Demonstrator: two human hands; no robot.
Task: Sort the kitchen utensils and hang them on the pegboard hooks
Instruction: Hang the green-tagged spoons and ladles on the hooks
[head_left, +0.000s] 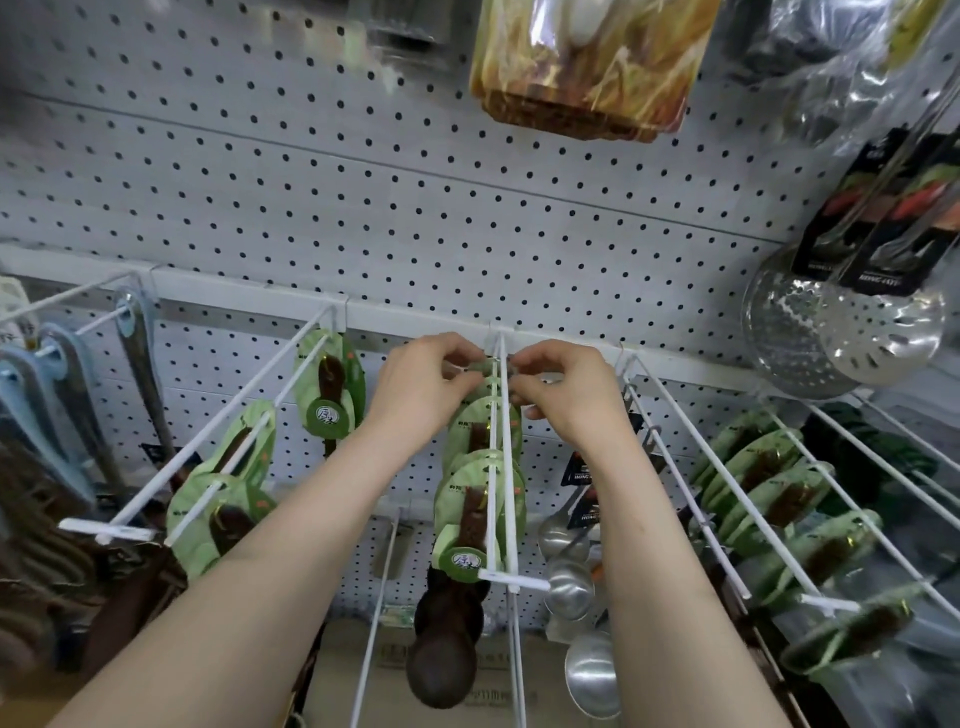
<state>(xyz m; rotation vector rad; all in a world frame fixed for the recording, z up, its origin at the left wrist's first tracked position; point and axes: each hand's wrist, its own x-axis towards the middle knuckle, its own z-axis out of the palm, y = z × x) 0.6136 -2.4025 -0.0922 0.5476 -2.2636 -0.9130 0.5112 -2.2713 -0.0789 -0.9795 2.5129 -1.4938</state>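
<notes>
**Both hands pinch a card at the back of the middle hook**

At far left, blue-handled tools (31, 374) hang from the pegboard (363, 182). Beside them, left spoons (228, 467) on green cards line a two-wire hook. A round green label (324, 415) on one shows stylised Chinese characters, too small to read.

The left hand (426, 384) reaches to the back end of the middle hook (503, 467). Its thumb and curled fingers pinch the top of a green card (480, 370), just left of the wires. The right hand (566, 395) pinches the same card from the right of the wires, fingers curled tight. More carded spoons hang along this hook, nearer the camera.

Further right hang steel ladles (571, 587) with black tags (582, 475) reading "HONG", the rest illegible. Then come right spoons (769, 488) on green cards, and above them perforated skimmers (841, 332).
</notes>
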